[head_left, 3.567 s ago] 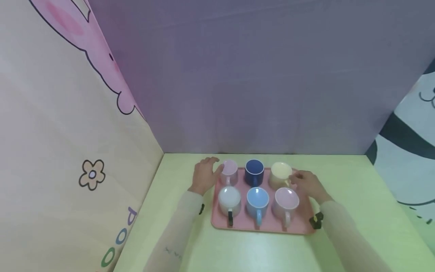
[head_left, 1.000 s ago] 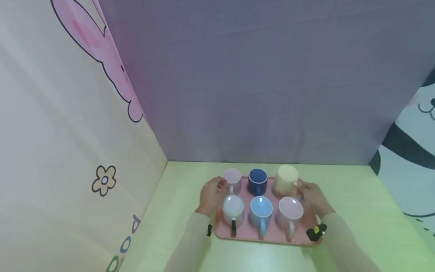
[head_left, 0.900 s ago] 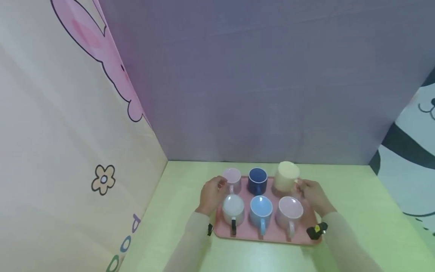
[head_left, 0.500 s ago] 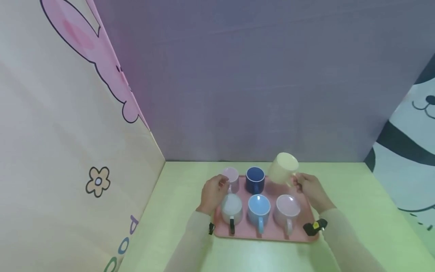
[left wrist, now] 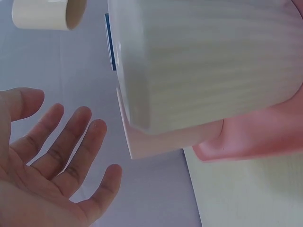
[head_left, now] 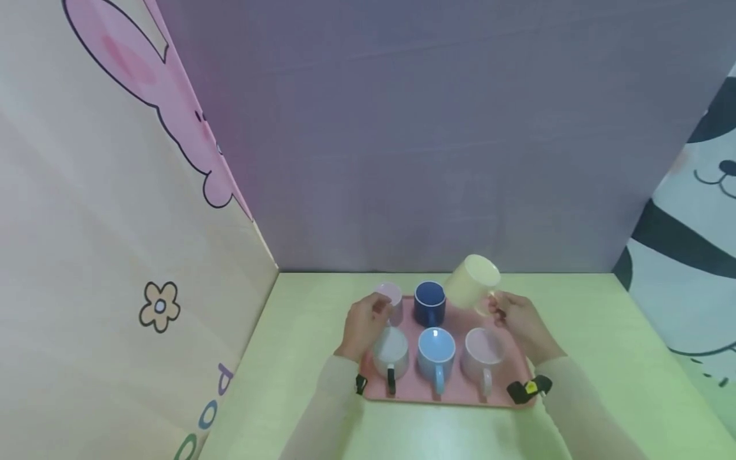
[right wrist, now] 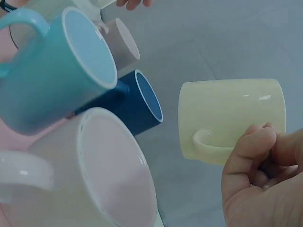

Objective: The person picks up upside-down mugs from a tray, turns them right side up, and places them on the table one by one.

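Observation:
My right hand (head_left: pixel 523 322) pinches the handle of a pale yellow mug (head_left: pixel 474 281) between thumb and fingers. The mug hangs above the back right of a pink tray (head_left: pixel 411 388), tilted with its base toward the left. My left hand (head_left: pixel 362 326) is beside the back-left pale pink mug (head_left: pixel 392 296). In the left wrist view its loosely bent fingers (left wrist: pixel 90 142) hold nothing and stand apart from the mugs. On the tray stand a dark blue mug (head_left: pixel 430 303), a white mug (head_left: pixel 390 351) with a black handle, a light blue mug (head_left: pixel 436 348) and another pale pink mug (head_left: pixel 482 351).
The tray lies on a pale yellow-green table (head_left: pixel 276 364). A grey-purple backdrop (head_left: pixel 437 160) rises behind the table. Printed cloth walls stand at both sides, with a rabbit and flower (head_left: pixel 160 306) on the left and a panda (head_left: pixel 690 255) on the right.
My right hand has raised the yellow mug from the tray, tipped it and carried it slightly left. My left hand came down and closer to the back-left pink mug, then stayed almost still.

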`<state>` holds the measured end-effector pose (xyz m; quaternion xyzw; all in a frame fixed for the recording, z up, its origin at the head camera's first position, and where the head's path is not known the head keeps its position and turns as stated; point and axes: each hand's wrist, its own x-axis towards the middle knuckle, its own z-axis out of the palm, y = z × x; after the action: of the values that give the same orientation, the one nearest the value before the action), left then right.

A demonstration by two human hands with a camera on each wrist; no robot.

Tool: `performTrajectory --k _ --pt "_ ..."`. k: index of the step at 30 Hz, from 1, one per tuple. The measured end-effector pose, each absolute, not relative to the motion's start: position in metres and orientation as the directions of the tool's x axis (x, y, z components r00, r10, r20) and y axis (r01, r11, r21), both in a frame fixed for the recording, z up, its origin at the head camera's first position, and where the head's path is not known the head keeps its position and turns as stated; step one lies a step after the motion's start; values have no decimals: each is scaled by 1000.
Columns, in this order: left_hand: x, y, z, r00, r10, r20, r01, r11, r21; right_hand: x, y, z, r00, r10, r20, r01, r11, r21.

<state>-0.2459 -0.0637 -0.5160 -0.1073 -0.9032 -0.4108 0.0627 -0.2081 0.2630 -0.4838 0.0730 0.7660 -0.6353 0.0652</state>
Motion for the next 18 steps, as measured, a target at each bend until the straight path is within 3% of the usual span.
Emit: performTrajectory --k 8,18 --pt "-245 -61 -514 -970 153 190 244 566 788 -201 255 -477 -978 23 -207 208 144 -967" --pt "-244 -58 -514 -967 156 201 252 493 833 -200 249 -473 -976 -28 -217 218 -33 -975"
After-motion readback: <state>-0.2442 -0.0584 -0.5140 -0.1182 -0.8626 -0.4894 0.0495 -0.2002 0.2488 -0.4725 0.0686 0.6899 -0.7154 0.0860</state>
